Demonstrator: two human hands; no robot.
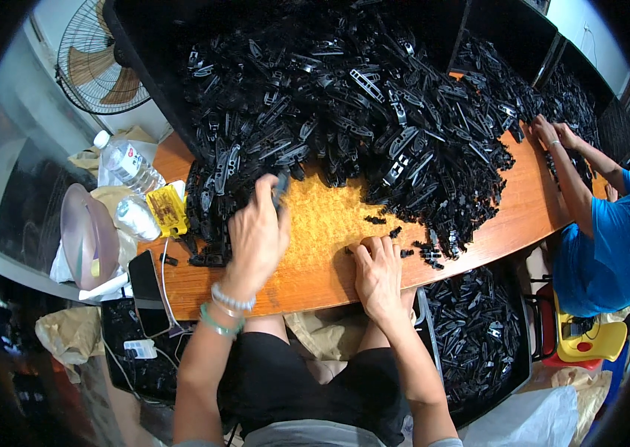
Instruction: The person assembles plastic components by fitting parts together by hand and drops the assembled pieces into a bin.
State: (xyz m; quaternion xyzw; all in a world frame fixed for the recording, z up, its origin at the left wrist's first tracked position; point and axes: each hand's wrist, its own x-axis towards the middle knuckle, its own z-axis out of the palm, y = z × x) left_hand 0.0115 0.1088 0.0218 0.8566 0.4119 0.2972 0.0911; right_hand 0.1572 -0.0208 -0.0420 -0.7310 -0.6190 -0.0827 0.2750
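My left hand (259, 235) is raised over the wooden table, with its thumb and fingers closed on a dark, elongated plastic piece (280, 189). Beaded bracelets circle that wrist. Lower on the table, near its front edge, my right hand (379, 274) rests with curled fingers; whatever they hold, if anything, is hidden under them. Small black plastic pieces (431, 254) lie just to its right, and another (375, 220) lies beyond it. A big heap of long, slotted black plastic parts (307, 112) rises behind both hands.
The wooden table (285, 279) curves along my lap. A bottle (130, 165), yellow box (167, 211), purple bowl (90, 235) and phone (149, 292) stand left, below a fan (99, 63). A bin of black parts (475, 335) sits below right. A co-worker in blue (602, 257) handles parts at right.
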